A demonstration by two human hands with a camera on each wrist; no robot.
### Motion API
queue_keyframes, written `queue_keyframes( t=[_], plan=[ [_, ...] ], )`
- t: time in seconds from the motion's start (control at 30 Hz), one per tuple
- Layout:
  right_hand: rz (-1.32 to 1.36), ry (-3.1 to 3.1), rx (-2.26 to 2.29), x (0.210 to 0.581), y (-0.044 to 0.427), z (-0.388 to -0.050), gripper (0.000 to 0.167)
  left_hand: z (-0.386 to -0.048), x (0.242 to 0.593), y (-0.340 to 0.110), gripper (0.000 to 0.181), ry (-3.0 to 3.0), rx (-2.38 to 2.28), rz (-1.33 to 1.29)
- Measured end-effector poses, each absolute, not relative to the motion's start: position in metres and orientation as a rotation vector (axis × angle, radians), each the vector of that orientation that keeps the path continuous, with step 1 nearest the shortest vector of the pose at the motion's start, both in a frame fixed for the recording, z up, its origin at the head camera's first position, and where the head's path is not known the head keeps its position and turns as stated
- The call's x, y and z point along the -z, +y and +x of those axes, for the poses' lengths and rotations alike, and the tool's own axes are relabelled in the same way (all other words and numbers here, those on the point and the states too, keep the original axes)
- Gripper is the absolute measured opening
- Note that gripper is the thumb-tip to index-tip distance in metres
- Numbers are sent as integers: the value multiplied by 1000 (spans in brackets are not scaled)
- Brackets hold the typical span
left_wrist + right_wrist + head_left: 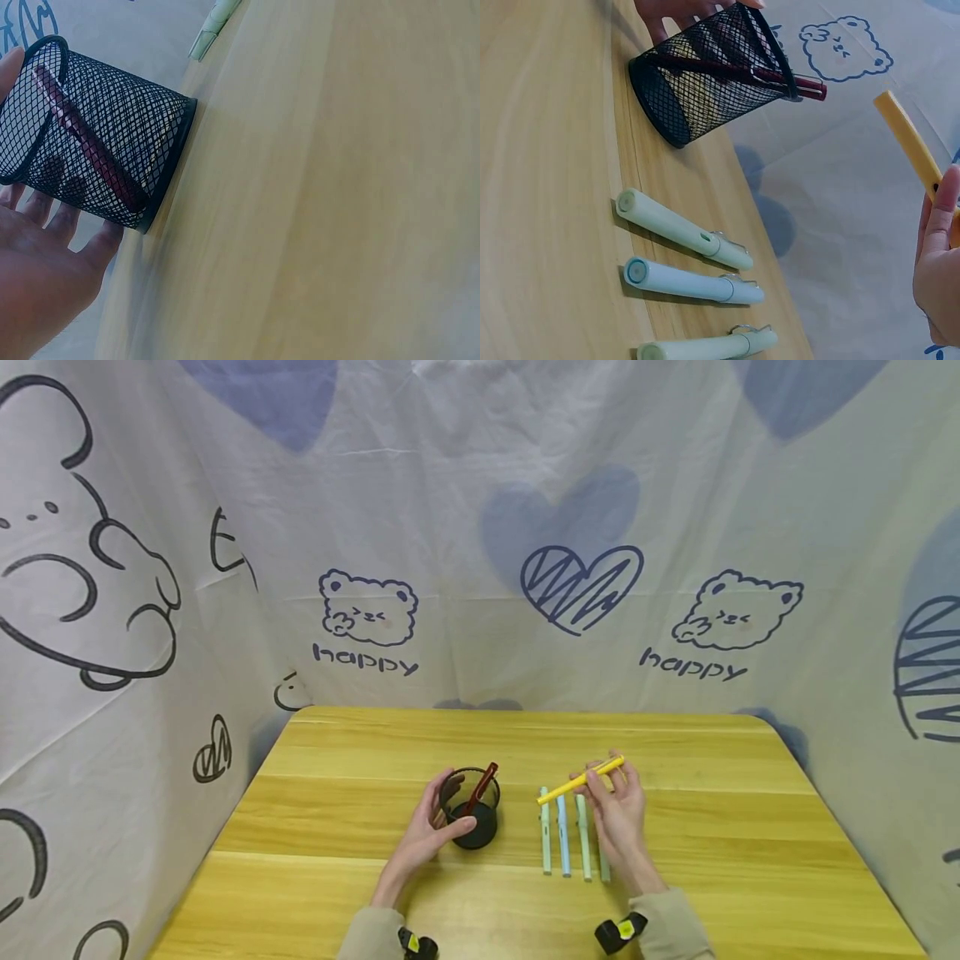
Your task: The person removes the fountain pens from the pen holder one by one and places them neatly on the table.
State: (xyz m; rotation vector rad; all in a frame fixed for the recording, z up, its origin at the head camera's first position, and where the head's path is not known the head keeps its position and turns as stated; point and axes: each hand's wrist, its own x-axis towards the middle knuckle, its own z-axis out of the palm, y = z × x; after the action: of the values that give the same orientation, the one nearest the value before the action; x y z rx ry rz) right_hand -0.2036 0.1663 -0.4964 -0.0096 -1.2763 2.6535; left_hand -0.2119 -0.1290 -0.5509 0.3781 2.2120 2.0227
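A black mesh pen holder stands upright on the table, with a dark red pen leaning inside it. My left hand holds the holder from its left side, thumb at the front and fingers behind. To the right, my right hand pinches a yellow pen in the air, its free end slanting down toward the holder. Under and beside that hand lie a pale green pen, a light blue pen, another green pen and a partly hidden green one.
The wooden table carries the holder and the row of pens near its middle. A pale printed cloth with bears and hearts hangs behind the table and at both sides.
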Motion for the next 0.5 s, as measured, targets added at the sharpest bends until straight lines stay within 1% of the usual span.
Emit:
queue_keyframes(
  t=[0.17, 0.27, 0.5],
  plan=[
    [-4, -1324, -2627, 496, 172, -205, 13, -213, 552, -129, 85, 2241, -2003, 423],
    [6, -1337, -2637, 497, 177, -205, 12, -213, 552, -129, 86, 2243, -1997, 438],
    [88, -1399, -2676, 500, 190, -202, 19, -213, 553, -130, 85, 2226, -2014, 427]
  ],
)
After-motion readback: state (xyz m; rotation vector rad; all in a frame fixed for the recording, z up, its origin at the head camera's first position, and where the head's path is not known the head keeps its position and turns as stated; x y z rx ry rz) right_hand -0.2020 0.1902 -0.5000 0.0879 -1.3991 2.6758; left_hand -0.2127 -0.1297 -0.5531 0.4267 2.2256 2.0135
